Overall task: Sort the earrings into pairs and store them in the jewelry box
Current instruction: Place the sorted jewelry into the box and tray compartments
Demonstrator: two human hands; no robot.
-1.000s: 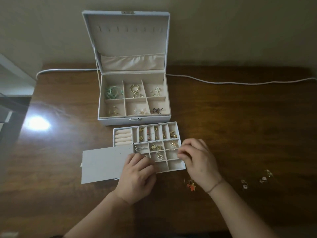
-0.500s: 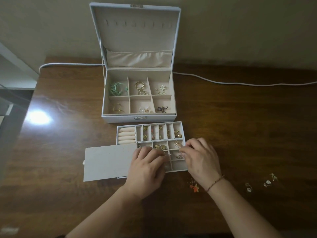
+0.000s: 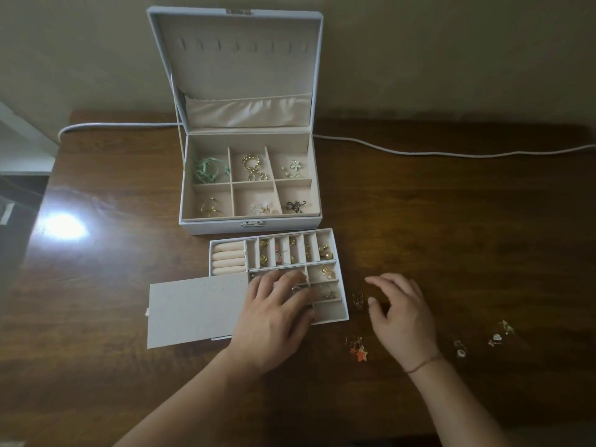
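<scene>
The white jewelry box [image 3: 206, 226] stands open at the back, with earrings in its six compartments. In front of it lies a divided tray [image 3: 345, 305] holding several earrings. My left hand [image 3: 274, 321] rests flat on the tray's lower-left cells, fingers straight. My right hand [image 3: 401, 317] hovers over the table just right of the tray, fingers loosely curved and holding nothing. A small dark earring pair [image 3: 358, 300] lies by its thumb. Orange star earrings [image 3: 358, 349] lie below, between the hands. More loose earrings, the clear ones [image 3: 460, 348] and the white-gold ones [image 3: 500, 333], lie at right.
A flat white lid panel [image 3: 193, 312] lies left of the tray, partly over it. A white cable [image 3: 451, 152] runs along the table's back edge. A bright light reflection [image 3: 64, 225] sits on the dark wooden table [image 3: 451, 237] at left.
My right hand has left the tray's right-hand cells and moved right over the table. My left hand has slid a little further up onto the tray.
</scene>
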